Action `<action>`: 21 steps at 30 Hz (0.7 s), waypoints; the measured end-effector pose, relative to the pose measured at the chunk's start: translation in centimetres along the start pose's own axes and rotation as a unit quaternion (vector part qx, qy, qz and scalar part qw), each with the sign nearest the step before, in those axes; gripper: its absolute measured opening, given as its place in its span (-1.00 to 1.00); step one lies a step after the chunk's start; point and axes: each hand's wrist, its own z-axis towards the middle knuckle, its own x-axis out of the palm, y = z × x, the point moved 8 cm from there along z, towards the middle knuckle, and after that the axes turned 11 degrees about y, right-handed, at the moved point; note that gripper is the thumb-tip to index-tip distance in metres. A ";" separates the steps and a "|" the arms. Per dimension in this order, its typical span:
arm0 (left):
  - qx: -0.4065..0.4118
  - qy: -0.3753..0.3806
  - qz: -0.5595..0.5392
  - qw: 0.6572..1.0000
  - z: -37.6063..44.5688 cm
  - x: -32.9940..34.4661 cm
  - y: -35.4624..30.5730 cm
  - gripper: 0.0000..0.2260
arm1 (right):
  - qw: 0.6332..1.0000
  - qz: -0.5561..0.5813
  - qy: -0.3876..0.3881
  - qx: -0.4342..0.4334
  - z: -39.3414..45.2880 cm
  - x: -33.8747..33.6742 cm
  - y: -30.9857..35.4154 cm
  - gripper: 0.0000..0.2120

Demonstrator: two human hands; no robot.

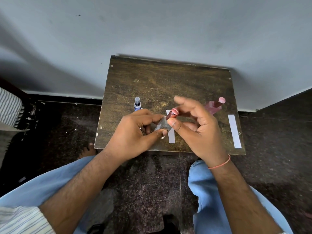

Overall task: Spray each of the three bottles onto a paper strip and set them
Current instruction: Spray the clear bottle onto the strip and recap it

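Over the small dark wooden table [152, 78], the left hand [133, 134] grips a clear glass bottle [161, 126], tilted, its body seemingly faceted though motion blurs it. The right hand [197, 127] pinches its pink cap [173, 113] between thumb and fingers. Beneath lies a white paper strip [171, 136], partly hidden.

Views: 1, head-worn, wide-angle.
Position: above the person's lap, looking forward and steeply down.
Facing: toward the wall [152, 31], with the small wooden table [152, 85] at centre frame.
Nearness: close; forearms enter from the bottom edge.
Edges: dark speckled floor [148, 179] on both sides.
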 end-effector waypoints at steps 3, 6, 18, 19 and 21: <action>-0.015 -0.004 -0.022 1.000 0.1 0.0 0.1 -0.72 | 0.998 0.022 0.034 0.051 -0.2 0.0 -1.3 -0.33; -0.038 -0.010 -0.038 0.998 0.0 0.0 0.2 -0.72 | 0.995 -0.002 0.051 0.080 -0.2 -0.1 -1.9 -0.49; -0.068 0.128 0.218 0.965 -0.8 2.9 -0.6 -0.23 | 0.996 -0.051 -0.071 0.026 -0.1 -2.8 -0.4 -0.64; -0.069 0.150 0.248 0.955 -1.0 3.3 -0.6 -0.21 | 0.995 -0.064 -0.077 0.017 -0.1 -3.0 -0.3 -0.63; -0.070 0.186 0.313 0.929 -1.3 4.1 -1.0 -0.20 | 0.993 -0.094 -0.077 -0.003 0.1 -3.0 0.2 -0.66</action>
